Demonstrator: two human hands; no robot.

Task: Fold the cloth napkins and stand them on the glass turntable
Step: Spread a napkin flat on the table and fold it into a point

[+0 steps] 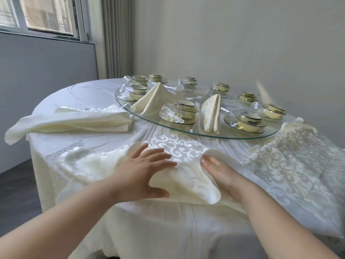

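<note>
A window [46, 14] and grey wall stand far left. The round white tabletop [89, 90] carries a napkin pile [74, 122] at left. Farther right, the glass turntable [205, 134] bears a tent-shaped napkin [155, 98] and a narrow upright napkin [211, 113]. Near, the left hand [143, 172] presses the flat napkin [186, 182], fingers spread. The right hand [222, 172] lies straight-fingered against its raised fold, thumb hidden, so I cannot tell if it pinches.

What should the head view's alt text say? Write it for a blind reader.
Two bare hands fold a cream napkin at the near table edge: the left hand presses it flat, the right hand lifts a flap. Beyond, two folded napkins stand on the glass turntable among wrapped bowl sets.
</note>
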